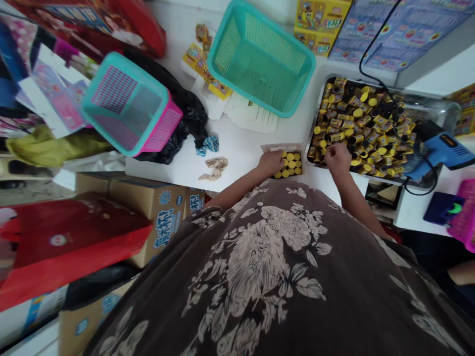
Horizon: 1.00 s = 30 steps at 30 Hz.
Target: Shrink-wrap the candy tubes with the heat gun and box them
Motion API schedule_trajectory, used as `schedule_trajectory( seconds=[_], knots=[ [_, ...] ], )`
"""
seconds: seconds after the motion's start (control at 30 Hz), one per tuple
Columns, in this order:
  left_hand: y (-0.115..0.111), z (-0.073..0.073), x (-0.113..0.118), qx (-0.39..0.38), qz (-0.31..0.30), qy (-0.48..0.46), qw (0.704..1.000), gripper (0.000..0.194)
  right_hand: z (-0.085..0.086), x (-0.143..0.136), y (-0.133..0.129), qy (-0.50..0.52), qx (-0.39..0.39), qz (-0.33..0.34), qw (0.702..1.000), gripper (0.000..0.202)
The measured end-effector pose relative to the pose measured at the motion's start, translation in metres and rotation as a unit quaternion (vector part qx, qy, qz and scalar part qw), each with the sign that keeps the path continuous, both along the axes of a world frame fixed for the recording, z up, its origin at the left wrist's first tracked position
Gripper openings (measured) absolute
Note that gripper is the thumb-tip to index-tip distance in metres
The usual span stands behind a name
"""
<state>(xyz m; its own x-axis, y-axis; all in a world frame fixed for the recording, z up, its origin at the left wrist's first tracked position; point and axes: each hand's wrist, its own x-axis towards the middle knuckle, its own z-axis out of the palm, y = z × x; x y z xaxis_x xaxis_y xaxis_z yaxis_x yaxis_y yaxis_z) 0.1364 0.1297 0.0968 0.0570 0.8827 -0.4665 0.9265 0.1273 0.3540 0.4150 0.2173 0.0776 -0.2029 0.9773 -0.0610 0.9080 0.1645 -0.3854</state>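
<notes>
A small open carton (pixel 302 163) sits close to my body, with several little yellow-capped tubs (pixel 291 164) standing in rows inside. My left hand (pixel 272 162) is closed over the carton's left side, its fingertips by the caps. To the right, a metal tray (pixel 315 118) holds a heap of loose yellow-capped tubs (pixel 356 131) with printed labels. At the tray's near left edge is my right hand (pixel 338 157), its fingers curled together over the tubs. Whatever those fingers pinch is hidden from view.
A green basket (pixel 260 74) stands behind the carton, beside flat white cards (pixel 252 114). Green and pink baskets (pixel 129 104) are stacked at left. A blue heat gun (pixel 441 148) lies on the tray's right end, its black cord crossing the tubs. Printed boxes (pixel 404 34) line the back.
</notes>
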Motion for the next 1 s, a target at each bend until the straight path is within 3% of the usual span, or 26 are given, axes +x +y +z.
schedule_trajectory(
  seconds=[0.17, 0.37, 0.63, 0.73, 0.83, 1.0],
  knots=[
    [0.001, 0.001, -0.001, 0.011, 0.013, 0.000, 1.000, 0.035, 0.006, 0.030, 0.032, -0.074, 0.027, -0.019, 0.997, 0.030],
    [-0.003, 0.002, -0.003, 0.033, 0.024, 0.005, 0.999, 0.039, 0.007, 0.003, 0.055, -0.143, -0.029, 0.112, 0.983, 0.040],
    [-0.001, 0.009, 0.019, 0.043, -0.090, -0.041, 0.994, 0.048, 0.010, -0.006, 0.072, -0.206, -0.064, 0.132, 0.967, 0.039],
    [0.003, 0.007, 0.026, 0.036, -0.090, -0.030, 0.995, 0.043, 0.028, -0.006, 0.066, -0.217, -0.057, 0.158, 0.962, 0.041],
    [0.004, 0.005, 0.027, 0.034, -0.085, -0.023, 0.996, 0.043, 0.050, -0.013, 0.044, -0.180, -0.039, 0.203, 0.962, 0.040],
    [0.003, 0.004, 0.025, 0.031, -0.061, -0.037, 0.997, 0.046, 0.065, -0.049, -0.006, -0.160, -0.080, 0.356, 0.917, 0.037]
  ],
)
